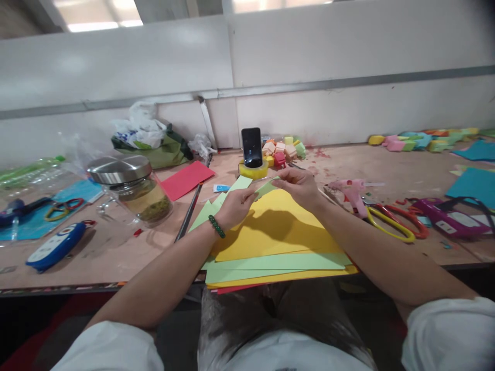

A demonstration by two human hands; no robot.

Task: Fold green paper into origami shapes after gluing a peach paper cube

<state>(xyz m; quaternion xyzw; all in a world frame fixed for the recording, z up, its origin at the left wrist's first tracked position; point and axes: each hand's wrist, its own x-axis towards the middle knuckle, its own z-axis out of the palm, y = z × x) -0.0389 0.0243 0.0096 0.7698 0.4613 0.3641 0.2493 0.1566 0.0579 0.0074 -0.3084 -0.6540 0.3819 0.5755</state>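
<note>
Between my two hands is a small strip of light green paper (266,189), held above the stack of sheets. My left hand (236,206), with a dark green bead bracelet on its wrist, is closed on the strip's left end. The fingers of my right hand (299,186) pinch its other end. Below lies a large yellow sheet (278,239) on top of the stack, with light green sheets (270,264) showing at its near edge. More green paper pieces (209,211) lie to the left, partly behind my left hand.
A phone (251,147) stands in a yellow tape roll (253,170), beside folded paper pieces (280,152). At left are a lidded glass jar (135,193), a blue-and-white device (57,246) and red paper (188,180). To the right lie a pink glue gun (353,193), scissors (392,224) and a purple device (450,219).
</note>
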